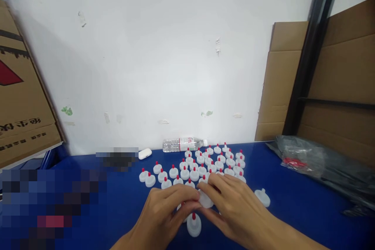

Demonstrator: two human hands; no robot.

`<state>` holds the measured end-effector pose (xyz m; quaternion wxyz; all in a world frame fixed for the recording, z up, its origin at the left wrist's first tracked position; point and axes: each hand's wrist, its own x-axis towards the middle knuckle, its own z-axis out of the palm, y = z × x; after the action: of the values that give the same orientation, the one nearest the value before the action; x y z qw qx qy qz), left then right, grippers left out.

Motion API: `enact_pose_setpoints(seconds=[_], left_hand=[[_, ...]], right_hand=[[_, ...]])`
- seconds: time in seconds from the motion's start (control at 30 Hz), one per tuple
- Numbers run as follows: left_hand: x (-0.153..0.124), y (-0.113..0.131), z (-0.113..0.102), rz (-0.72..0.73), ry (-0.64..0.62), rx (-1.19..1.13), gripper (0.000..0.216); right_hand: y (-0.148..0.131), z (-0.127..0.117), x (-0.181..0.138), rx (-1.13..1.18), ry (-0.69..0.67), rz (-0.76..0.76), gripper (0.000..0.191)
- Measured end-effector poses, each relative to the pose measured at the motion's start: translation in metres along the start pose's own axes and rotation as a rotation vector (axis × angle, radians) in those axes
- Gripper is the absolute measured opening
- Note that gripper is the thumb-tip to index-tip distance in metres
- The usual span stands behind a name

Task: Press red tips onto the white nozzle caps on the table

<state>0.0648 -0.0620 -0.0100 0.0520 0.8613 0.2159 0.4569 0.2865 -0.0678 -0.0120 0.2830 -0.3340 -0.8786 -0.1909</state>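
A translucent white nozzle cap (206, 200) is between my two hands, low in the middle of the view. My right hand (237, 199) grips it from the right, with the fingers curled over its top and the thumb beneath. From the left, my left hand (168, 213) pinches its edge between thumb and forefinger; whatever lies between those fingertips is hidden. Just below stands a white cap with a red tip (193, 224). Another red-tipped cap (181, 209) is partly covered by my left hand. Right of my right hand lies a white cap with no red tip (263, 197).
Several red-tipped white caps (184, 173) stand grouped on the blue table (293, 218). Behind them lies a clear plastic bottle (183, 144), with a white case (145, 153) to its left. A bag of red tips (301, 160) rests on dark plastic at right. Cardboard (279, 86) leans against the wall.
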Motion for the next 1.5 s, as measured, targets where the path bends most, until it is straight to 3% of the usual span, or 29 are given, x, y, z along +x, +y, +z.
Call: enact_pose_setpoints(seconds=[0.4,0.57,0.8,0.9,1.03,1.5], left_hand=[[0.001,-0.003,-0.001,-0.007,0.025,-0.066,0.006],[-0.002,-0.009,0.000,-0.012,-0.042,0.084,0.012],[0.001,-0.006,-0.010,0.054,-0.134,0.309,0.027],[0.003,0.003,-0.012,-0.001,-0.215,0.302,0.036],[0.005,0.011,-0.012,-0.072,-0.314,0.112,0.037],[0.001,0.015,-0.011,-0.184,-0.361,0.188,0.051]], right_hand=[[0.005,0.013,0.001,-0.018,0.021,0.001,0.026],[0.006,0.017,0.001,0.026,0.041,-0.038,0.031],[-0.001,0.004,0.002,0.044,0.132,-0.060,0.048],[-0.004,0.001,0.004,0.030,0.142,-0.053,0.049],[-0.006,0.004,0.003,0.041,0.119,-0.062,0.054],[-0.007,0.016,0.002,-0.013,0.113,-0.139,0.053]])
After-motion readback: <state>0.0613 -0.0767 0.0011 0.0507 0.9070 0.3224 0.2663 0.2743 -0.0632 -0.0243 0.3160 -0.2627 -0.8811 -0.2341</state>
